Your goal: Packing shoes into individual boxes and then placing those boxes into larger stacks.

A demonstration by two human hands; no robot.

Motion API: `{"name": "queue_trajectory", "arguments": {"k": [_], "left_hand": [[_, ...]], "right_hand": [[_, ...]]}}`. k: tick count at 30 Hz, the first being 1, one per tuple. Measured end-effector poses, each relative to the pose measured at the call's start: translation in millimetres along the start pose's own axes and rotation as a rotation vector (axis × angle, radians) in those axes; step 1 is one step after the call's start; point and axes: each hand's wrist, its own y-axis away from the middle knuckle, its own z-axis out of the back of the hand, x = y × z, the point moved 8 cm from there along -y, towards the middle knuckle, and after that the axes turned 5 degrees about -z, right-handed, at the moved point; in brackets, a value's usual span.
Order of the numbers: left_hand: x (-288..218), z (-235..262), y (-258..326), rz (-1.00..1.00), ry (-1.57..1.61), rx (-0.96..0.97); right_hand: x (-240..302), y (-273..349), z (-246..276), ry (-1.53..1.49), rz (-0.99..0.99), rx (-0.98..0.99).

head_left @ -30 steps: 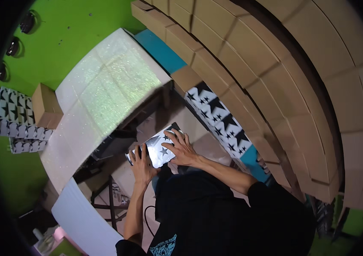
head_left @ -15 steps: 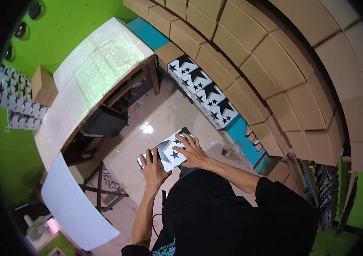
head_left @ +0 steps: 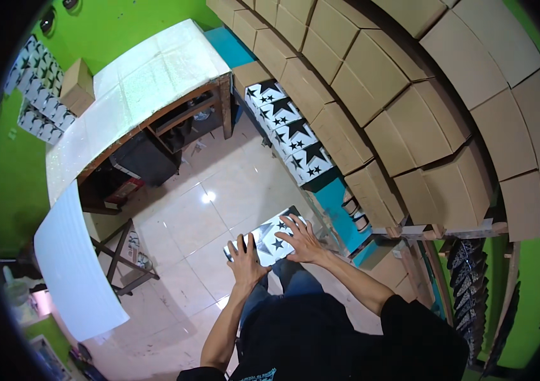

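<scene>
I carry a white cardboard box (head_left: pixel 269 246) with black stars and a grey shape on its top, held in front of my body above the tiled floor. Around its left end, the fingers of my left hand (head_left: pixel 246 261) are bent over the top, thumb at the near edge. My right hand (head_left: pixel 303 241) grips the right end, its fingers spread across the top face. Both hands are closed on the box, and its underside is hidden.
Similar star-printed boxes (head_left: pixel 297 130) line a teal shelf (head_left: pixel 333 200) on the right, with a pair of sandals (head_left: pixel 357 221) beside them. Brown cartons (head_left: pixel 371 76) are stacked above. At left stand a table with a shiny cover (head_left: pixel 149 76) and a white sheet-like surface (head_left: pixel 79 267).
The view has shifted, so the table and shelves sit differently and my legs now show under the box. Both hands keep the same hold, with the box slightly lower and farther right in the picture.
</scene>
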Motion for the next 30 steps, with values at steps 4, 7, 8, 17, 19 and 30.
{"name": "queue_trajectory", "arguments": {"k": [4, 7, 8, 17, 19, 30], "left_hand": [[-35.4, -44.2, -24.0, -0.012, 0.03, -0.019], [-62.6, -74.8, -48.1, -0.021, 0.057, -0.079], [-69.8, -85.4, -58.8, -0.011, 0.057, -0.093], [-126.9, -162.4, -119.1, 0.109, 0.069, -0.209], [-136.0, -174.8, -123.5, 0.124, 0.071, -0.233], [-170.4, -209.9, -147.3, 0.093, 0.063, -0.293]], "right_hand": [[-56.9, 13.0, 4.7, 0.014, -0.015, -0.048], [-101.5, 14.4, 8.2, 0.068, -0.069, -0.057], [-115.4, 13.8, 6.3, 0.071, -0.106, -0.038], [-188.0, 17.6, -35.2, 0.199, -0.144, -0.118], [-197.3, 21.3, -33.7, 0.201, -0.15, -0.175], [-236.7, 35.4, -30.6, 0.19, -0.251, -0.2]]}}
